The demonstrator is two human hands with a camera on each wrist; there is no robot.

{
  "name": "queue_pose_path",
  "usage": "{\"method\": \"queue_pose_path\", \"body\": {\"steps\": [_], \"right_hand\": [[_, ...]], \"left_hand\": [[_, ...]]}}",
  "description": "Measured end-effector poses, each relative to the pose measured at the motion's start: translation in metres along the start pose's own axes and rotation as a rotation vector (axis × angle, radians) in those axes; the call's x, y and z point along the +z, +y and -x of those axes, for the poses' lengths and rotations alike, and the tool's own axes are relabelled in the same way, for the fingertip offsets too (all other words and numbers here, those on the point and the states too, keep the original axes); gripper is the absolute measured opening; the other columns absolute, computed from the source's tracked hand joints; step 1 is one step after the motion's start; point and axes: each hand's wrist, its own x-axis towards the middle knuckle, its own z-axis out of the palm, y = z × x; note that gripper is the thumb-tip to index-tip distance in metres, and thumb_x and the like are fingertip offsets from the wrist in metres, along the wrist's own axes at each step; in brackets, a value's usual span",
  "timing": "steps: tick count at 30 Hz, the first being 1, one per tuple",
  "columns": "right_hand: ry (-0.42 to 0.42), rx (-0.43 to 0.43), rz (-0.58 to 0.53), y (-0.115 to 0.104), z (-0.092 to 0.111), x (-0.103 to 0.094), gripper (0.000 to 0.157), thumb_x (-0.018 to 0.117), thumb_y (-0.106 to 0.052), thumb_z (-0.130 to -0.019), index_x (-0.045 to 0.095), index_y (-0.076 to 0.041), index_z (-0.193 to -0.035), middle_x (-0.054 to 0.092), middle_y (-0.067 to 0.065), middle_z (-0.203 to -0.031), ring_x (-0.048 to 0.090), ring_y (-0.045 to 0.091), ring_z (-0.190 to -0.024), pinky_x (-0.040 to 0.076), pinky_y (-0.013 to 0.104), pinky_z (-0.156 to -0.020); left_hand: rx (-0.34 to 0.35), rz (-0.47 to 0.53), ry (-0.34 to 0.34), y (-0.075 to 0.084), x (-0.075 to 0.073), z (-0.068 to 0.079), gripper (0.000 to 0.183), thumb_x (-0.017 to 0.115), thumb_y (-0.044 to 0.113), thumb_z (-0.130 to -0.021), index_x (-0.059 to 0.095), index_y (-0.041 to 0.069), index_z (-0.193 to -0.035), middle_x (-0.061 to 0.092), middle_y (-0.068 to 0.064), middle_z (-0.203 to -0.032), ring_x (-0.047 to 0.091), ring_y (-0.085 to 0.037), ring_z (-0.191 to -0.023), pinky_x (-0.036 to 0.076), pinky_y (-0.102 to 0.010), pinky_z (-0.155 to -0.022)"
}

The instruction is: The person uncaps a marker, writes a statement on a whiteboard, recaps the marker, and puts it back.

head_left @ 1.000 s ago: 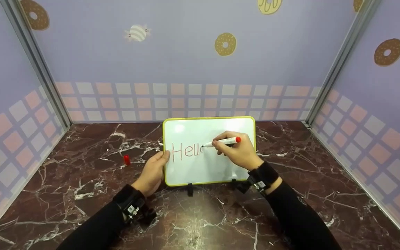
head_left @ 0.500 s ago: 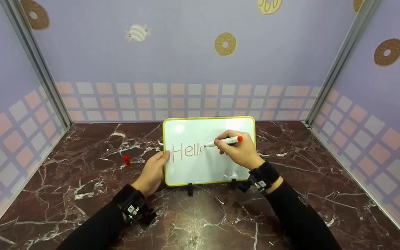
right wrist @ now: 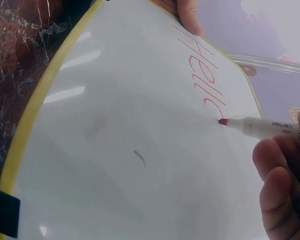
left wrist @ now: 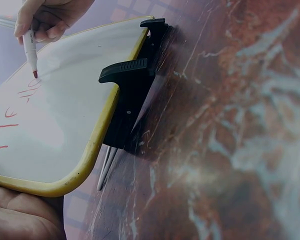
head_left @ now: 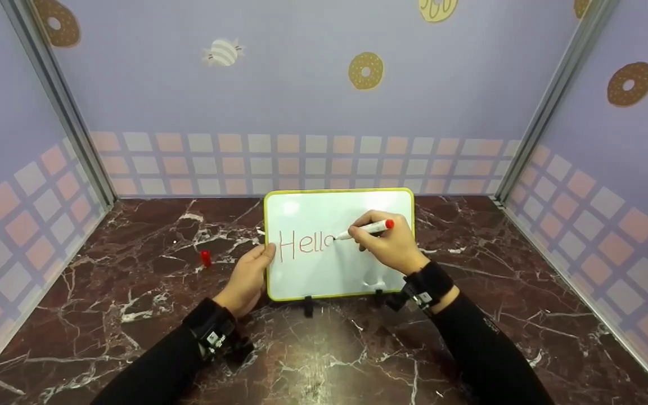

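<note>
A small whiteboard (head_left: pixel 324 275) with a yellow frame leans back on a black stand (left wrist: pixel 127 100) with two clips at its lower edge. Red letters (head_left: pixel 301 244) on it read "Hello", the o partly drawn. My right hand (head_left: pixel 386 242) pinches a white marker (right wrist: pixel 267 128) with a red end, its red tip right at the o in the right wrist view. My left hand (head_left: pixel 248 278) grips the board's left edge, thumb on the front and the other fingers behind, mostly hidden. A red marker cap (head_left: pixel 205 259) stands on the table to the left of that hand.
The dark red marbled table (head_left: pixel 133 349) carries the stand. Behind it rises a lilac wall (head_left: pixel 301 101) with checks and donuts, and side walls meet it at grey metal posts (head_left: pixel 552 101). A short grey mark (right wrist: pixel 140 158) shows on the board's lower part.
My right hand and the marker have shifted slightly to the right, and the red line of the o has grown. The left hand, the board and the cap have stayed in place.
</note>
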Motion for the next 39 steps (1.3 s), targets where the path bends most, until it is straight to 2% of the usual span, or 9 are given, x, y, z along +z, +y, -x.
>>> {"method": "queue_pose_path", "body": {"steps": [9,23,32,39], "right_hand": [[-0.022,0.019,0.000,-0.0009,0.0012,0.0017,0.010,0.079,0.000,-0.099,0.080,-0.004,-0.090,0.074,0.002,-0.073,0.068,0.023,-0.057,0.050,0.023,-0.051],[-0.046,0.040,0.009,-0.0027,0.0009,0.0043,0.010,0.079,-0.001,-0.100,0.080,-0.003,-0.090,0.073,0.001,-0.071,0.068,0.024,-0.057,0.046,0.021,-0.050],[-0.053,0.027,0.023,-0.0039,0.0010,0.0073,0.008,0.081,-0.003,-0.100,0.081,-0.005,-0.092,0.074,0.000,-0.073,0.069,0.017,-0.058,0.046,0.022,-0.050],[-0.054,0.019,0.025,-0.0041,0.0019,0.0096,0.007,0.083,-0.006,-0.101,0.082,-0.005,-0.094,0.075,0.002,-0.074,0.070,0.018,-0.061,0.049,0.021,-0.052]], "left_hand": [[0.010,-0.002,0.001,0.0000,0.0010,-0.0001,0.044,0.042,0.025,-0.123,0.059,-0.012,-0.141,0.077,-0.018,-0.121,0.075,-0.025,-0.105,0.064,-0.039,-0.089],[0.014,-0.005,-0.019,0.0013,-0.0002,-0.0002,0.045,0.042,0.026,-0.123,0.058,-0.012,-0.141,0.077,-0.020,-0.124,0.077,-0.025,-0.106,0.065,-0.041,-0.089],[0.003,0.010,-0.002,0.0005,0.0006,-0.0011,0.044,0.041,0.025,-0.124,0.058,-0.012,-0.141,0.077,-0.018,-0.121,0.077,-0.025,-0.105,0.065,-0.042,-0.088],[-0.001,0.010,-0.003,-0.0006,-0.0002,-0.0003,0.045,0.040,0.026,-0.124,0.058,-0.011,-0.141,0.077,-0.018,-0.121,0.077,-0.026,-0.105,0.065,-0.042,-0.088]]}}
